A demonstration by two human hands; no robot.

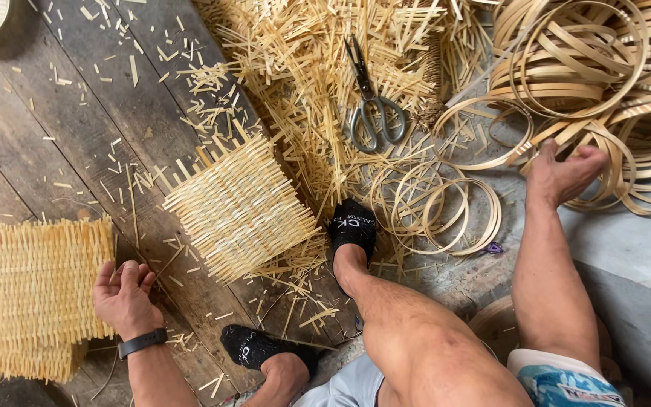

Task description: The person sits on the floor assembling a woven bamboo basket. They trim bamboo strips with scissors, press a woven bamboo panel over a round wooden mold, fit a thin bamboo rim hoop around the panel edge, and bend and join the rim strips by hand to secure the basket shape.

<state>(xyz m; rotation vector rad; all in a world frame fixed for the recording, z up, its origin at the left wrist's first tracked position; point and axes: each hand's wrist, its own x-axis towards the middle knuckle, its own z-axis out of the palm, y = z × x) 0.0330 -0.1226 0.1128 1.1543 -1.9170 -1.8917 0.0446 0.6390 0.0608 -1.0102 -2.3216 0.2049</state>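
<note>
Left hand (122,295), fingers spread flat on stacked woven mats (35,290), lower left. Right hand (563,175) closing loosely among bamboo hoops (604,98), upper right. One mat (239,207) lies centre, unrimmed (scissors (374,113) idle above).

- The woven mat (239,207) by the foot is pale straw yellow, in a tight criss-cross weave with bare strip ends at its edges.
- The stacked mats (35,290) under the left hand (122,294) share that yellow and ribbed weave.
- The bamboo hoops (597,68) are light tan.
- The scissors (371,105) are dull grey metal.
- The floor (54,143) is dark grey-brown planks speckled with yellow offcuts.
- The socks (353,226) are black with white print.
- The wristband (142,343) is black.
- The shorts (566,380) are patterned blue, white and red.
</note>
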